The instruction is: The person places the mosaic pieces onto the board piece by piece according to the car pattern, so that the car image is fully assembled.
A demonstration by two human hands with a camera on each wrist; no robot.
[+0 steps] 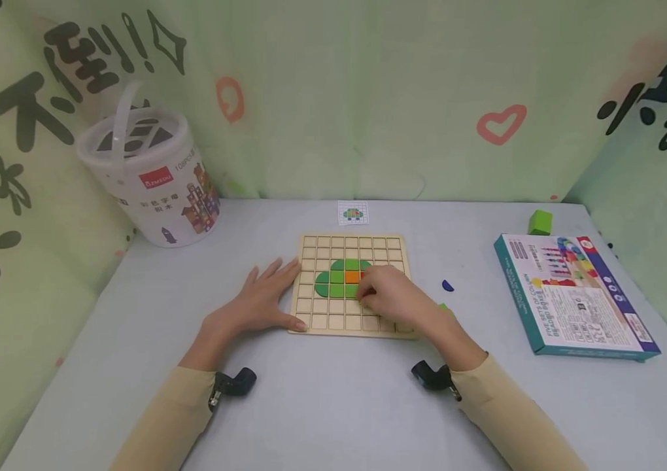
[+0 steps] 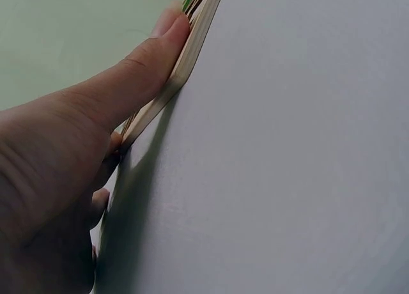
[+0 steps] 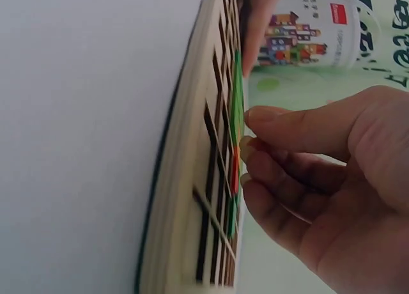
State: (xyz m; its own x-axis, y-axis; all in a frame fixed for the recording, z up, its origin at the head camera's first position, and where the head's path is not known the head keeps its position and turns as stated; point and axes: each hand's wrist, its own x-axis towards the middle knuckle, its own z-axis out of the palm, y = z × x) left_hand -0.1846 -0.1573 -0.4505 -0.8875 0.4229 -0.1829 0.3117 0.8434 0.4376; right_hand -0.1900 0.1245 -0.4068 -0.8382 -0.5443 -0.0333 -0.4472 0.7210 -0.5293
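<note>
A wooden grid board (image 1: 333, 324) lies flat, with dark green rounded pieces (image 1: 322, 285), light green squares (image 1: 337, 290) and an orange square (image 1: 353, 277) set in its cells. My left hand (image 1: 263, 301) rests at the board's left side, fingers spread and thumb along its near corner. Over the right part of the coloured shape is my right hand (image 1: 392, 294), fingers loosely bent. In the right wrist view its fingertips (image 3: 248, 179) come right at the red and green pieces (image 3: 234, 169), with no piece showing between them.
Behind the board lies a small pattern card (image 1: 353, 212). A dark blue half-round piece (image 1: 448, 286) and a partly hidden green piece (image 1: 443, 307) lie right of it. Farther right are a flat box (image 1: 581, 294) and a green block (image 1: 540, 222). A lidded bucket (image 1: 157, 183) stands back left.
</note>
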